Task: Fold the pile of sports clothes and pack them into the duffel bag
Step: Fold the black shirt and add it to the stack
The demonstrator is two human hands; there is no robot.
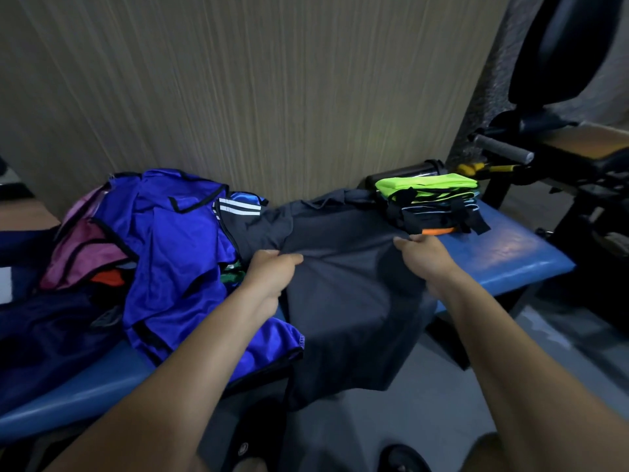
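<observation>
A dark grey shirt (pixel 343 287) lies spread across the blue padded bench (pixel 503 253), its lower part hanging over the front edge. My left hand (pixel 272 270) grips a fold of it on the left side, and my right hand (pixel 423 257) pinches the cloth on the right side. Left of the shirt sits a loose pile of clothes topped by a shiny blue jersey (pixel 170 253), with a pink bib (pixel 85 257) beside it. A stack of folded clothes with a neon green one on top (pixel 429 189) stands at the bench's right end. A dark navy bag or cloth (pixel 47 335) lies at far left.
A wood-grain wall (pixel 238 90) rises right behind the bench. A dark bottle (pixel 412 170) lies behind the folded stack. Black gym equipment with a grey handle (pixel 500 149) stands at the right. Grey floor and my sandalled feet (pixel 401 459) show below.
</observation>
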